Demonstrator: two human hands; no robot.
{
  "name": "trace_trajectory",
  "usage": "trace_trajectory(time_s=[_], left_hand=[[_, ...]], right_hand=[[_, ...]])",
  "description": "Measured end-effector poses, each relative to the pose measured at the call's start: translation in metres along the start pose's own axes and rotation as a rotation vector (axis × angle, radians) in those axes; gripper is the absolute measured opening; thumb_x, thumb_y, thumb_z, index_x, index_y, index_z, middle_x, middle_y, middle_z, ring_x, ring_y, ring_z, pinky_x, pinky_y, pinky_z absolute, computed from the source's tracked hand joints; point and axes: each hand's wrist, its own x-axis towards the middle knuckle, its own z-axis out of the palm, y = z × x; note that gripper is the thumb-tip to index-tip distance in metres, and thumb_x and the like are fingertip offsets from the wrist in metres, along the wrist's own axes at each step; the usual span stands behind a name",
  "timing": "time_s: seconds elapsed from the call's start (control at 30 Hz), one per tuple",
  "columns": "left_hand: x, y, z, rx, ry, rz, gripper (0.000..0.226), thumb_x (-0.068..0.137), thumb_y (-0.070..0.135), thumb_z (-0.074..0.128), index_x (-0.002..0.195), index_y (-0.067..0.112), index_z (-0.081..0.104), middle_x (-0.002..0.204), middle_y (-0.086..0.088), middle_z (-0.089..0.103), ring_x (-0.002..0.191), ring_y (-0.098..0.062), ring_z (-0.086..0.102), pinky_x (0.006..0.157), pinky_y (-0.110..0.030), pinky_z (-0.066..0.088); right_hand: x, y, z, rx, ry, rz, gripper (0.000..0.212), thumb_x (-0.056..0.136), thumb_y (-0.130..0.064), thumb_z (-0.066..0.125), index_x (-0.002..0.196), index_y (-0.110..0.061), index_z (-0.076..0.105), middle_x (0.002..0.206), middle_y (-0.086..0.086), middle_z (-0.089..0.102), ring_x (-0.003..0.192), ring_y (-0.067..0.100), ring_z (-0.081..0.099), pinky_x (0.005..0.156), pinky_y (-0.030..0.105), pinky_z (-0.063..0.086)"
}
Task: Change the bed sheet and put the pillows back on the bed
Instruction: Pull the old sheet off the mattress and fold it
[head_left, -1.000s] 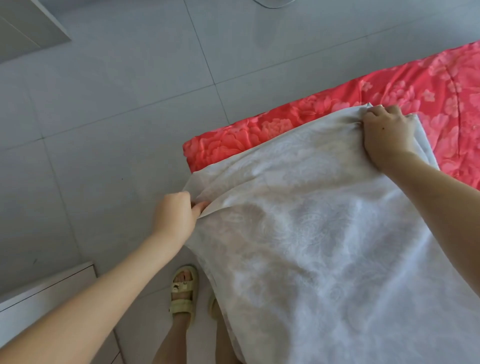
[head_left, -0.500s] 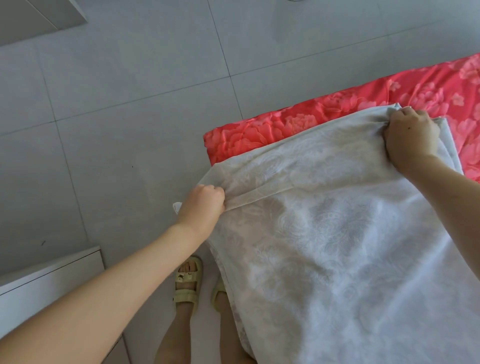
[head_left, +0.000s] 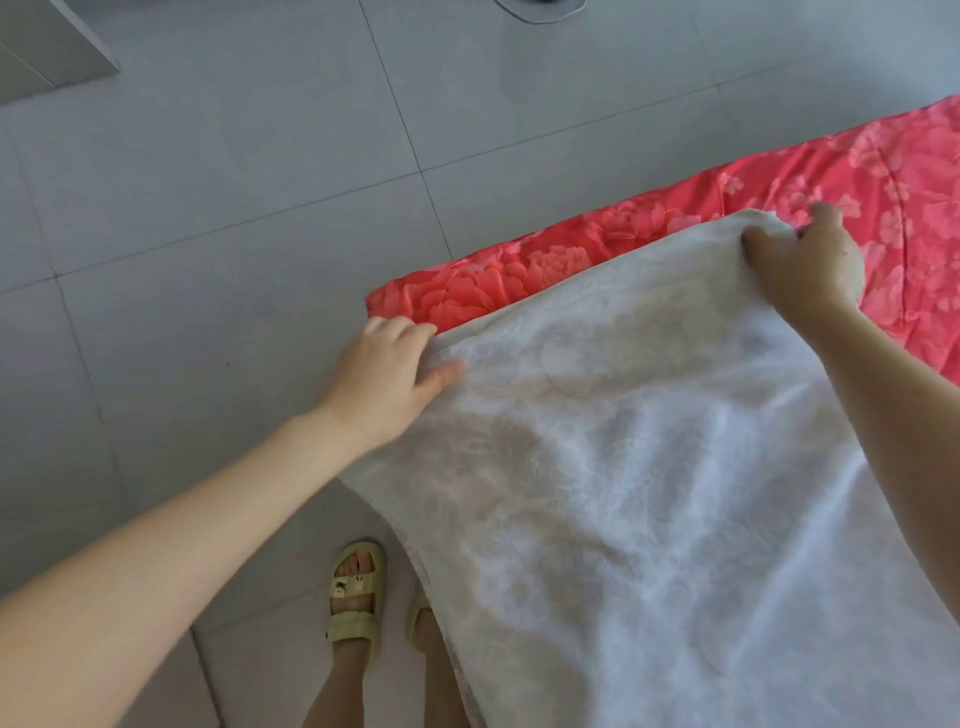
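Note:
A white patterned sheet lies spread over a red floral mattress cover and hangs off the near edge toward my legs. My left hand holds the sheet's left edge near the mattress corner, thumb on top and fingers curled under the cloth. My right hand pinches the sheet's far corner against the red cover, thumb over the fabric. No pillows are in view.
Grey floor tiles surround the low mattress. My feet in pale sandals stand at the mattress's near side, partly under the sheet. A grey furniture edge shows at the top left.
Both hands have carried the sheet's edge farther toward the mattress corner and edge. My left hand's tight fist has loosened into a thumb-over grip.

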Motion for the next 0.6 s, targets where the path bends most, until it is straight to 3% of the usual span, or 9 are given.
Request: trace_trajectory(time_s=[0.1,0.17,0.23,0.27,0.3,0.47,0.53,0.6], left_hand=[[0.003,0.011,0.022,-0.035,0.104,-0.140,0.046,0.088,0.043,0.054,0.103,0.001,0.064,0.095,-0.018,0.062,0.089,-0.038,0.056,0.078,-0.044,0.043],[0.008,0.017,0.022,-0.163,0.204,-0.201,0.022,0.088,0.022,0.063,0.093,0.001,0.065,0.090,-0.015,0.063,0.087,-0.036,0.056,0.074,-0.037,0.037],[0.010,0.017,0.019,-0.240,0.253,-0.235,0.013,0.088,0.014,0.062,0.084,0.001,0.064,0.084,-0.010,0.062,0.081,-0.028,0.054,0.065,-0.026,0.026],[0.009,0.018,0.015,-0.254,0.252,-0.244,0.013,0.090,0.013,0.060,0.084,0.002,0.062,0.083,-0.006,0.059,0.079,-0.024,0.051,0.063,-0.024,0.023],[0.006,0.020,0.009,-0.261,0.239,-0.239,0.013,0.092,0.013,0.057,0.084,0.003,0.061,0.083,-0.003,0.056,0.078,-0.021,0.048,0.062,-0.023,0.022],[-0.029,0.034,-0.022,-0.291,0.114,-0.031,0.014,0.096,0.017,0.050,0.082,0.016,0.048,0.063,0.007,0.049,0.064,-0.026,0.050,0.058,-0.035,0.035],[-0.043,0.047,-0.042,-0.187,0.138,0.123,0.017,0.095,0.031,0.046,0.080,0.024,0.042,0.056,0.010,0.043,0.053,-0.024,0.049,0.050,-0.031,0.036],[-0.055,0.066,-0.062,-0.094,0.162,0.311,0.025,0.094,0.045,0.036,0.080,0.024,0.040,0.051,0.008,0.043,0.043,-0.022,0.049,0.042,-0.027,0.035]], right_hand=[[0.002,0.007,-0.003,0.160,-0.040,0.019,0.064,0.082,-0.036,0.060,0.139,-0.013,0.043,0.128,0.010,0.057,0.119,0.028,0.052,0.099,0.038,0.040],[0.001,0.011,-0.004,0.233,-0.058,0.029,0.054,0.079,-0.035,0.063,0.128,-0.015,0.055,0.115,0.007,0.062,0.105,0.024,0.058,0.089,0.036,0.047],[0.000,0.016,-0.008,0.198,-0.070,0.032,0.024,0.075,-0.040,0.062,0.082,-0.017,0.063,0.074,0.004,0.058,0.075,0.025,0.053,0.062,0.032,0.042],[-0.002,0.017,-0.012,0.186,-0.073,0.040,0.027,0.075,-0.041,0.061,0.065,-0.017,0.053,0.061,0.001,0.048,0.066,0.023,0.046,0.055,0.031,0.035],[-0.005,0.020,-0.016,0.215,-0.072,0.041,0.033,0.076,-0.040,0.061,0.060,-0.016,0.046,0.057,-0.002,0.041,0.064,0.020,0.043,0.055,0.031,0.033],[-0.056,0.053,-0.070,0.614,0.001,-0.103,0.027,0.084,-0.028,0.060,0.090,-0.002,0.054,0.072,0.001,0.042,0.065,0.011,0.037,0.058,0.029,0.034],[-0.093,0.081,-0.108,0.606,0.021,-0.142,0.010,0.090,-0.024,0.059,0.087,-0.014,0.057,0.076,0.006,0.044,0.066,0.013,0.038,0.058,0.028,0.034],[-0.130,0.103,-0.156,0.574,0.076,-0.161,0.010,0.091,-0.026,0.061,0.081,-0.028,0.057,0.073,0.003,0.049,0.066,0.015,0.041,0.057,0.031,0.036]])
